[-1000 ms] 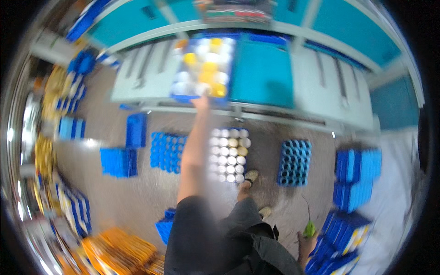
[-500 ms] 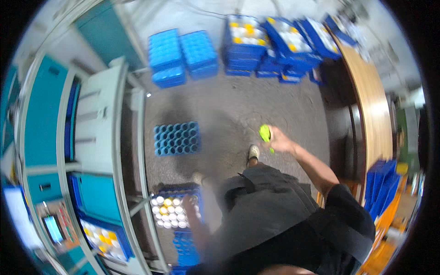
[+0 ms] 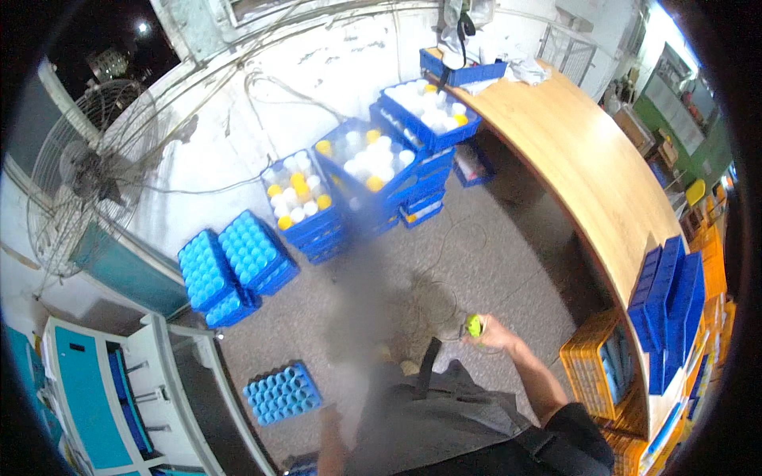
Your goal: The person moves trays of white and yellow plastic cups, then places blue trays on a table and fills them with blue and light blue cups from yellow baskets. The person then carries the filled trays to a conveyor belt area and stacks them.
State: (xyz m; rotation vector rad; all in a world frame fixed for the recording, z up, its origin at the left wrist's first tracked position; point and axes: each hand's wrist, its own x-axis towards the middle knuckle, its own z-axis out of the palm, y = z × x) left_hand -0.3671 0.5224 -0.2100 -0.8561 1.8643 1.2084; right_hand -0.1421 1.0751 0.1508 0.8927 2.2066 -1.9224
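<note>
Right grip [image 3: 492, 333]: you have it clamped around a bright green object [image 3: 475, 325].
Floor [image 3: 500, 254]: below that object, which you hold out from the long edge of the table [image 3: 587, 159].
Left grip [image 3: 330, 432]: blurred, near the blue tray [image 3: 282, 395]; you cannot tell whether apart or together.

The tabletop [image 3: 591, 166] looks wooden, smooth — the crates [image 3: 684, 317] plastic.

White glare upper right; grey smear [image 3: 361, 293] blurs centre; table [image 3: 587, 159] edge bowed; corners black.
</note>
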